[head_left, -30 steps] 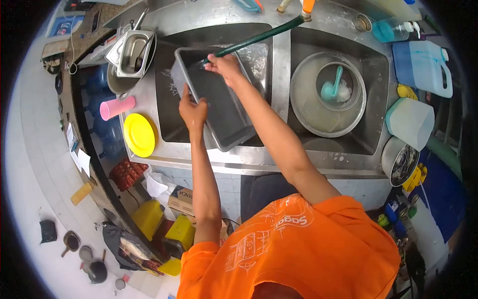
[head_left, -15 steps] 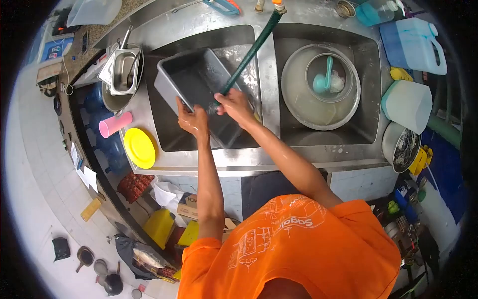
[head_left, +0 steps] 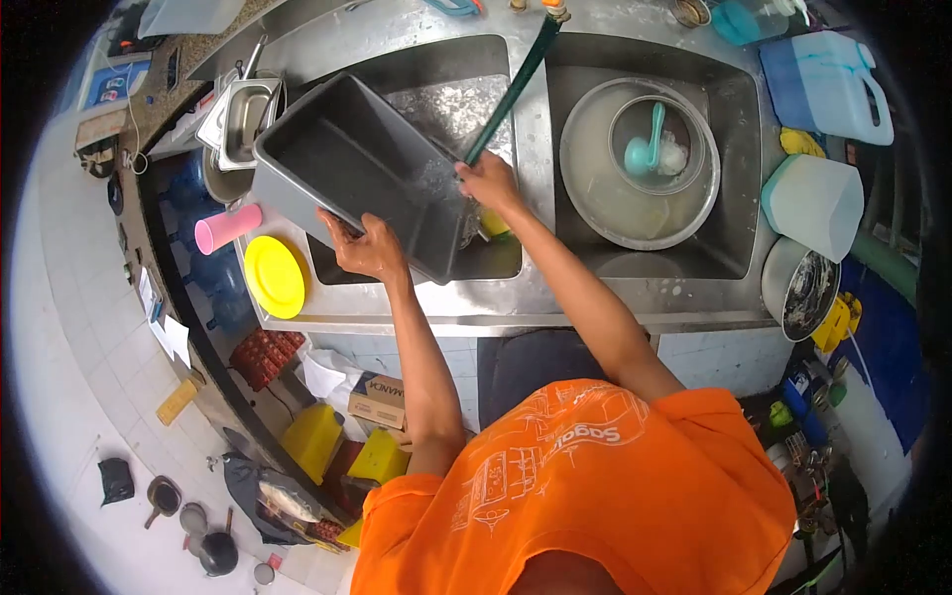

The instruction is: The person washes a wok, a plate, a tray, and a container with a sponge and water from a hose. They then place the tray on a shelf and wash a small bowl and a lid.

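Note:
A grey rectangular tub [head_left: 347,149] is tilted over the left sink basin, its open side facing up and toward the right. My left hand [head_left: 367,246] grips the tub's near rim, fingers wrapped over the edge. My right hand [head_left: 489,181] is closed around the lower end of a green hose [head_left: 516,89], which comes down from the tap at the back. Water splashes inside the tub near the hose end. Something yellow [head_left: 493,223] shows in the basin below my right hand.
A large round metal bowl [head_left: 585,188] holding cloudy water and a smaller bowl fills the right basin. A yellow plate [head_left: 275,277] and pink cup [head_left: 228,228] stand at the left edge. Plastic jugs [head_left: 813,203] and a pot [head_left: 788,273] line the right edge.
The tub has been raised and shifted left toward the counter edge, with my left hand moving along. My right hand and the hose end have moved slightly right and up.

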The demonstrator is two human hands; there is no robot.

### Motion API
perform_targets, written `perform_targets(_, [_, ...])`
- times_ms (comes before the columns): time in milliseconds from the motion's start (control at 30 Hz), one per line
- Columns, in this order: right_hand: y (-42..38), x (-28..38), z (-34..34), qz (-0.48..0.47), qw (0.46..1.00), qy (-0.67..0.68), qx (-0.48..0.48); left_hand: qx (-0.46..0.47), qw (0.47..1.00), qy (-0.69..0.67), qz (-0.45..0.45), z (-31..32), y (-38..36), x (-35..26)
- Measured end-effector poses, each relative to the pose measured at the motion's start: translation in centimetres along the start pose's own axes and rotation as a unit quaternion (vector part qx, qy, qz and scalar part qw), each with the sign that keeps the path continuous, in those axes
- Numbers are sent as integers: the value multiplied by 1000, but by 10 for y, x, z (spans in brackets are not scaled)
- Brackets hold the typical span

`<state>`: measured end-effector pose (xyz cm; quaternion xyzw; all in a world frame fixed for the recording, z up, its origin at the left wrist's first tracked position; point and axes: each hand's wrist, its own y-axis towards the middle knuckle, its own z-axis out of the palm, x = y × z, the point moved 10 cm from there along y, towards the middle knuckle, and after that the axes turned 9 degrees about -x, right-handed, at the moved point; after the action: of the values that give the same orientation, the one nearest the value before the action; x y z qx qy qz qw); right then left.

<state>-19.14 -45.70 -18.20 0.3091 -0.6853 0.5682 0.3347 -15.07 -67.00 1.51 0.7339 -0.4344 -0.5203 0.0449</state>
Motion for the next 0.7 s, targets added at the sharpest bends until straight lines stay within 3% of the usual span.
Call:
perform_targets(67, [38,3,36,-34,996,84,20,-15,1000,2,16,-11,0,-5])
perform_targets(133, [46,44,59,-14,980,195,31,13,989,-124,-83,-12,3,4])
perform_targets(167, [50,54,69,-15,980,198,32,13,989,-123,-80,-16,8,1])
perform_targets(233, [51,73,90,1,959,273,79,71,975,-111,-176,-6,12,17])
perform_targets(333, [8,76,65,3,970,236,67,108,971,-124,-172,4,26,46])
perform_targets(467, [22,42,49,19,986,164,-4,183,949,-119,-228,10,36,46])
perform_targets(533, [49,49,75,19,984,178,0,228,938,-97,-242,26,41,56])
perform_targets(600, [71,71,107,-23,948,315,42,249,936,-52,-243,36,49,65])
perform_targets(700, [30,111,98,-4,931,362,51,341,909,-40,-237,71,56,81])
